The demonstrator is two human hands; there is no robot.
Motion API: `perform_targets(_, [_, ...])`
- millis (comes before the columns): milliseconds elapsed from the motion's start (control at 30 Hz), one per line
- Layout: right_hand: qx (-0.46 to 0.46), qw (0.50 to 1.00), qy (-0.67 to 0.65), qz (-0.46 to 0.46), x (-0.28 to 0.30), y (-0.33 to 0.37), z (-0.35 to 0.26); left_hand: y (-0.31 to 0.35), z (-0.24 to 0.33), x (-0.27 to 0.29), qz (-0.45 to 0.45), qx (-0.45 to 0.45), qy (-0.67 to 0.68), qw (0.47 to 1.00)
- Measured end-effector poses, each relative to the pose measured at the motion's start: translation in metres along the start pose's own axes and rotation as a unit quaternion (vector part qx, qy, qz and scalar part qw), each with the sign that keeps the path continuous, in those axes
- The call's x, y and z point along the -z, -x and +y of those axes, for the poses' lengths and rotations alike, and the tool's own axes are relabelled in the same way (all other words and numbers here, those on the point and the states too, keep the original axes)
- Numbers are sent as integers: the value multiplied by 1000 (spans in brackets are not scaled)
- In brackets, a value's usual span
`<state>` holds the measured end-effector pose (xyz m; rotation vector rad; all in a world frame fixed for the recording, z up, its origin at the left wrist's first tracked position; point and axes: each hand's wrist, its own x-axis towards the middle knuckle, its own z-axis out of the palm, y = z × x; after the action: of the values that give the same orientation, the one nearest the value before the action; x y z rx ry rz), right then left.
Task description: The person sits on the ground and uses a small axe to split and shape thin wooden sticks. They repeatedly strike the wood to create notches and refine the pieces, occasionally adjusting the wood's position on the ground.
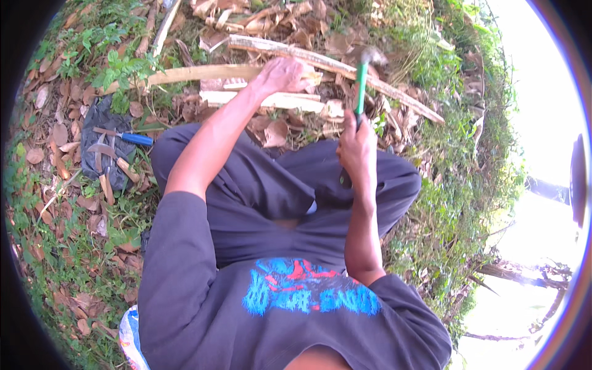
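My left hand (285, 75) is closed over the right part of a long pale wooden strip (197, 73) that lies crosswise on the ground in front of my legs. Its fingertips are partly hidden, and a bit of pale wood shows just past them. In my right hand (358, 147) is a hammer (360, 86) with a green shaft and dark grip, held upright. The metal head is raised to the right of my left hand, apart from it. Shorter split pieces of wood (265, 100) lie just below my left hand.
A longer rough stick (333, 65) slants behind both hands. To the left, a black plastic sheet (98, 120) bears a blue-handled tool (135, 139) and curved blades with wooden handles (127, 169). Dry leaves and grass surround my crossed legs (259, 179).
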<state>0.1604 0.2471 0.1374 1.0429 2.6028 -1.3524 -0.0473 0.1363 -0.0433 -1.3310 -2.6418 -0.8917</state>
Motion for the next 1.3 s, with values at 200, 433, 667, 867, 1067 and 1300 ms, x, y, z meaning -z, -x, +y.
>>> perform_targets(200, [55, 991, 123, -11, -11, -16, 40, -9, 14, 7, 6, -22, 77, 997])
perform_targets(433, [82, 996, 2, 27, -7, -5, 28, -1, -4, -6, 21, -6, 35, 999])
perform_targets(667, [-33, 991, -127, -7, 4, 11, 4, -11, 4, 13, -67, 49, 33, 996])
perform_targets(867, [67, 995, 68, 1, -4, -7, 34, -4, -4, -2, -16, 3, 24, 1000])
perform_targets(1067, [60, 996, 66, 27, -3, 7, 10, -2, 3, -2, 12, -5, 36, 999])
perform_targets(1300, [138, 985, 91, 58, -3, 11, 4, 3, -2, -8, 5, -9, -34, 999])
